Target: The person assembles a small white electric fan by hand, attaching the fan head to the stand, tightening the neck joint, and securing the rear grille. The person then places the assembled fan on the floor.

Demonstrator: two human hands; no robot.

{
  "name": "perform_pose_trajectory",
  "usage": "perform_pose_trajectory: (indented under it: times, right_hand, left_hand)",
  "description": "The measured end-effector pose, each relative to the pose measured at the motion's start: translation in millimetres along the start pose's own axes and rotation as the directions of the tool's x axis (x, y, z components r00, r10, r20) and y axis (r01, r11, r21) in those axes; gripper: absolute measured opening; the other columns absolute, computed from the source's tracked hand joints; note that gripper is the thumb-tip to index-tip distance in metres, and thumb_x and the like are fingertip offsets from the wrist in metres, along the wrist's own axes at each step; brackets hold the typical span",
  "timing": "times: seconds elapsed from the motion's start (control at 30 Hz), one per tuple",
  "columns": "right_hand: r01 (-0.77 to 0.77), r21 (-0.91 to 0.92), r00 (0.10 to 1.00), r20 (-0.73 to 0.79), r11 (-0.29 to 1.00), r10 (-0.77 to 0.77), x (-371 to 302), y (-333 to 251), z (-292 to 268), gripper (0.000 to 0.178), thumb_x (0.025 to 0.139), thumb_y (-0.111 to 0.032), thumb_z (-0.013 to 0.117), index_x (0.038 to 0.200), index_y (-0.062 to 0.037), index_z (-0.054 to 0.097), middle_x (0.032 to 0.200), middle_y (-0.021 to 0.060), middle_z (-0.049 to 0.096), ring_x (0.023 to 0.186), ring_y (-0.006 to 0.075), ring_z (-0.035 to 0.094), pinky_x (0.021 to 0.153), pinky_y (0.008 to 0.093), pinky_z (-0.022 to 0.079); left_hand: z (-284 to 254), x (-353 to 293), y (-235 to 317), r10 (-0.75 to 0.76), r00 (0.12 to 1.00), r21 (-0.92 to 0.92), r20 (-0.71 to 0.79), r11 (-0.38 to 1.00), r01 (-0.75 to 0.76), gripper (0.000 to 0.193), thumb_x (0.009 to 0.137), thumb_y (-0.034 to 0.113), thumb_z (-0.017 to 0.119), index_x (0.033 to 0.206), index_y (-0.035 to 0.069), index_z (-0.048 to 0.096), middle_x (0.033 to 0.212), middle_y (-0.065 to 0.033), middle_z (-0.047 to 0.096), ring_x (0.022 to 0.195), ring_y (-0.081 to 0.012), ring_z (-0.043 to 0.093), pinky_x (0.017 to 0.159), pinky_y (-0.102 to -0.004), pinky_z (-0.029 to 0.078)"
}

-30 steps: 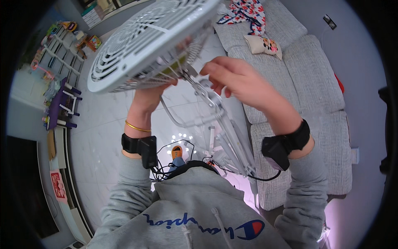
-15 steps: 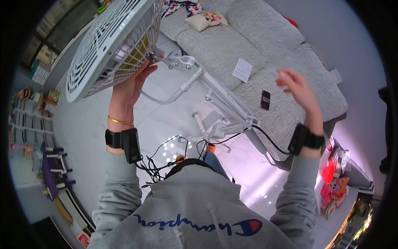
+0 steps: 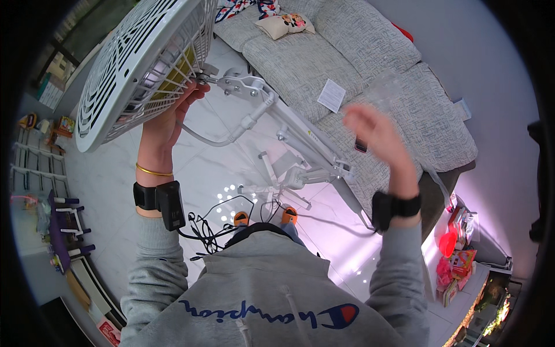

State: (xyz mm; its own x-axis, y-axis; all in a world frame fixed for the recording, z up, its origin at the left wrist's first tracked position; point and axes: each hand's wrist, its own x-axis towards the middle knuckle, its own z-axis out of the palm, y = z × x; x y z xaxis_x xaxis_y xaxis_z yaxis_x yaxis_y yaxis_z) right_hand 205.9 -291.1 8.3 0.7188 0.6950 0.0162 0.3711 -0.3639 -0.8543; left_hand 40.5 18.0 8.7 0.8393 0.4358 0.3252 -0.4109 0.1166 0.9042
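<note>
A white fan-like head [image 3: 124,72] with a slotted front and a wire cage tilts at upper left, with something yellow-green inside. My left hand [image 3: 167,115] reaches up behind the cage, its fingers curled at the back close to the joint. From there a white jointed arm [image 3: 306,133] slopes down to the right, a pale cable looped below it. My right hand [image 3: 376,134] is in the air right of the jointed arm, over the sofa. It is blurred, its fingers look stretched out, and nothing shows in it. Beneath it, a phone [image 3: 361,146] is partly hidden.
A grey sofa [image 3: 300,63] at upper right carries a white paper sheet [image 3: 331,95] and a cushion [image 3: 283,25]. A white wheeled stand [image 3: 283,173] is on the tiled floor by my feet. Black cables [image 3: 202,234] hang near my left arm. Red items [image 3: 448,244] lie at lower right.
My right hand has moved left toward the jointed arm and now covers part of the phone. The caged head and my left hand have shifted slightly left in view.
</note>
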Motion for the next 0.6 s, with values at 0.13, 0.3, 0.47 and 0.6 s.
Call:
perform_pose_trajectory:
  times: [0.13, 0.3, 0.47, 0.6]
  right_hand:
    - [0.186, -0.232, 0.978, 0.140, 0.955, -0.156, -46.0, 29.5, 37.8, 0.057, 0.070, -0.031, 0.068, 0.110, 0.0015, 0.043, 0.094, 0.0203, 0.057, 0.085, 0.0325, 0.058, 0.074, 0.0353, 0.045]
    - [0.022, -0.189, 1.000, -0.012, 0.982, -0.025, -44.2, 42.6, 49.9, 0.048, 0.070, -0.027, 0.066, 0.099, 0.0023, 0.042, 0.086, 0.0245, 0.056, 0.080, 0.0386, 0.056, 0.066, 0.0387, 0.044]
    - [0.110, -0.185, 0.988, -0.090, 0.977, -0.129, -43.2, 51.6, 49.6, 0.042, 0.068, -0.019, 0.064, 0.098, 0.0017, 0.043, 0.080, 0.0215, 0.055, 0.071, 0.0327, 0.055, 0.064, 0.0344, 0.043]
    - [0.073, -0.123, 0.990, -0.114, 0.990, -0.087, -41.8, 58.1, 54.7, 0.041, 0.063, -0.017, 0.064, 0.096, -0.0001, 0.045, 0.082, 0.0216, 0.056, 0.075, 0.0359, 0.056, 0.064, 0.0362, 0.044]
  left_hand:
    - [23.0, 17.9, 9.6, 0.040, 0.996, 0.016, 0.086, 0.999, -0.041, 0.034, 0.081, 0.004, 0.055, 0.114, 0.003, 0.049, 0.104, -0.0108, 0.056, 0.084, -0.0168, 0.058, 0.075, -0.0280, 0.050]
    - [46.7, 39.4, 23.0, 0.038, 0.979, 0.114, 0.199, 0.992, -0.062, 0.028, 0.081, 0.000, 0.052, 0.109, 0.003, 0.052, 0.100, -0.0092, 0.057, 0.087, -0.0200, 0.058, 0.080, -0.0351, 0.047]
    - [56.3, 37.8, 24.1, 0.051, 0.974, 0.147, 0.220, 0.985, -0.084, 0.021, 0.082, 0.005, 0.053, 0.103, 0.001, 0.055, 0.098, -0.0098, 0.059, 0.088, -0.0217, 0.059, 0.079, -0.0327, 0.047]
    - [52.6, 37.7, 20.8, 0.042, 0.977, 0.187, 0.207, 0.979, -0.082, 0.024, 0.080, 0.007, 0.057, 0.103, 0.000, 0.055, 0.091, -0.0110, 0.060, 0.079, -0.0216, 0.060, 0.071, -0.0312, 0.049]
